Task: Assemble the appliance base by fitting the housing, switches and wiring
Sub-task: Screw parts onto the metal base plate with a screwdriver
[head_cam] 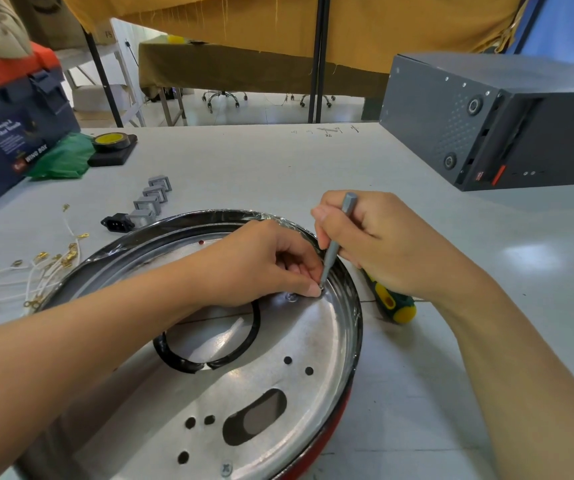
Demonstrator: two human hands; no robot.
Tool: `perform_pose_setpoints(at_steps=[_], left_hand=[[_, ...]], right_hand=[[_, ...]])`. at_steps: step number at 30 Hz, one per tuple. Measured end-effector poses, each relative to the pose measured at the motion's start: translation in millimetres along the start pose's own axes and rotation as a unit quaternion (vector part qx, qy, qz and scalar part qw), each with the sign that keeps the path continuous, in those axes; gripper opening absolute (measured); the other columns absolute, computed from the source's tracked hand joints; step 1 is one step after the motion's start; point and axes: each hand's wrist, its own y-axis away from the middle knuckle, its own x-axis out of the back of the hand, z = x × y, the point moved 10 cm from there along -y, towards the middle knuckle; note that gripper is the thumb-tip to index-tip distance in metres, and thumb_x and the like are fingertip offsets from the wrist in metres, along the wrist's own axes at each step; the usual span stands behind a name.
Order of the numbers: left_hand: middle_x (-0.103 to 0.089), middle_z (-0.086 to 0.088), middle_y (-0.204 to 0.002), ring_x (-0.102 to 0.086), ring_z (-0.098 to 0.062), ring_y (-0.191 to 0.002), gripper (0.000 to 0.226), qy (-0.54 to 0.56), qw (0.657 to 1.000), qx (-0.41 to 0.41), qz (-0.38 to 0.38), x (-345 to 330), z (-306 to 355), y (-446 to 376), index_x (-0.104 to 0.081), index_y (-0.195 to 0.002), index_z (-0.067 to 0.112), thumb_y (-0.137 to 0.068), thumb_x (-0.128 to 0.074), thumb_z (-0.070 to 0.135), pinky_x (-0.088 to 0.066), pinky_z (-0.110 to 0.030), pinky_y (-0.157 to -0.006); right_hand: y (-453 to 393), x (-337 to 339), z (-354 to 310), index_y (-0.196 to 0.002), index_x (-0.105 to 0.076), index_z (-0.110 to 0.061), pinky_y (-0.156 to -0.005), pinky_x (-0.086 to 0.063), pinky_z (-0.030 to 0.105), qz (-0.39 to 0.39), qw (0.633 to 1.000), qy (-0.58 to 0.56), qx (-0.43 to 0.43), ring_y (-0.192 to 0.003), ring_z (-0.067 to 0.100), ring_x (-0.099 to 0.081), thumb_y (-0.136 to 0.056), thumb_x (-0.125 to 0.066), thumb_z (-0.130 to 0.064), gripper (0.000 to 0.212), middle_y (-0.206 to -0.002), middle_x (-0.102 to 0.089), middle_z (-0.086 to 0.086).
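Observation:
A round metal appliance base [306,344] with a dark rim and a red outer edge lies in front of me, with holes, an oval slot and a black split ring [254,327] around its centre opening. My left hand [261,261] pinches a small screw [320,288] near the base's right inner wall. My right hand [379,237] grips a grey metal driver bit [334,244], tip down at that screw. Grey switches [150,202], a black power socket [115,223] and white wires with brass terminals [39,275] lie at the left.
A green and yellow screwdriver handle [393,303] lies right of the base, under my right wrist. A dark computer case [500,126] stands at the back right. A blue toolbox [11,133], green bag [63,157] and yellow tape roll [112,140] sit at the back left.

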Motion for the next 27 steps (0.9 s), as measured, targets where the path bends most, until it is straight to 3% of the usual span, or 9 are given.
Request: perform_pose_setpoints(at_steps=[3, 6, 10, 16, 18, 22, 27], left_hand=[[-0.064, 0.011, -0.066, -0.054, 0.001, -0.06, 0.009, 0.001, 1.0, 0.001, 0.002, 0.3, -0.5, -0.7, -0.071, -0.076, 0.02, -0.075, -0.076, 0.013, -0.043, -0.013, -0.063], [-0.064, 0.01, -0.065, -0.053, 0.002, -0.059, 0.009, 0.003, 1.0, -0.002, -0.001, -0.4, -0.2, -0.2, -0.071, -0.076, 0.019, -0.075, -0.076, 0.012, -0.042, -0.012, -0.062], [-0.063, 0.01, -0.066, -0.055, 0.0, -0.061, 0.006, -0.009, 1.0, -0.004, -0.008, -0.1, 2.0, 0.2, -0.072, -0.081, 0.014, -0.077, -0.075, 0.011, -0.044, -0.015, -0.064], [-0.065, 0.01, -0.073, -0.061, -0.004, -0.068, 0.015, -0.044, 0.999, -0.008, -0.021, 1.7, 8.6, 5.1, -0.071, -0.086, 0.02, -0.076, -0.075, 0.01, -0.052, -0.021, -0.072], [-0.067, 0.006, -0.082, -0.063, -0.007, -0.076, 0.016, -0.09, 0.996, -0.017, -0.021, 4.7, 13.8, 7.7, -0.072, -0.09, 0.02, -0.077, -0.075, 0.013, -0.052, -0.027, -0.08], [-0.063, 0.012, -0.102, -0.057, -0.002, -0.092, 0.022, -0.239, 0.969, -0.043, -0.053, 7.0, 24.7, 18.2, -0.07, -0.103, 0.025, -0.081, -0.069, 0.032, -0.044, -0.027, -0.088], [-0.052, 0.02, -0.124, -0.048, 0.0, -0.111, 0.04, -0.329, 0.936, -0.057, -0.11, -3.0, 24.4, 39.3, -0.059, -0.122, 0.033, -0.085, -0.058, 0.048, -0.036, -0.022, -0.097]], right_hand=[[-0.1, 2.3, -0.1, -0.077, -0.056, -0.014, -0.045, -0.034, 0.014, -0.024, 0.999, 0.029, -0.021, -0.044, 0.006, -0.041, -0.094, -0.048, -0.032, 0.026, -0.049, -0.046, -0.003], [-1.7, 6.3, -4.9, -0.08, -0.052, -0.024, -0.048, -0.042, 0.012, -0.065, 0.996, 0.054, -0.037, -0.047, 0.003, -0.056, -0.091, -0.057, -0.029, 0.014, -0.059, -0.065, -0.004], [-6.3, 4.4, -16.0, -0.078, -0.055, -0.023, -0.054, -0.053, 0.018, -0.147, 0.983, 0.095, -0.046, -0.052, 0.006, -0.065, -0.085, -0.068, -0.02, 0.015, -0.063, -0.07, -0.003], [-9.7, -4.1, -19.6, -0.079, -0.056, -0.026, -0.048, -0.042, 0.007, -0.237, 0.95, 0.191, -0.066, -0.056, -0.003, -0.063, -0.085, -0.068, -0.015, 0.017, -0.061, -0.067, -0.014], [-9.6, -4.7, -19.6, -0.079, -0.056, -0.027, -0.048, -0.042, 0.007, -0.245, 0.946, 0.202, -0.068, -0.057, -0.003, -0.063, -0.086, -0.067, -0.013, 0.019, -0.062, -0.067, -0.018], [-10.9, -2.9, -19.3, -0.075, -0.058, -0.019, -0.055, -0.053, 0.016, -0.226, 0.956, 0.172, -0.075, -0.056, 0.005, -0.067, -0.085, -0.067, -0.01, 0.016, -0.062, -0.069, -0.003], [-14.1, -1.3, -18.5, -0.071, -0.059, -0.018, -0.047, -0.046, 0.013, -0.203, 0.956, 0.2, -0.078, -0.047, 0.005, -0.062, -0.084, -0.07, -0.02, 0.017, -0.054, -0.067, -0.005]])
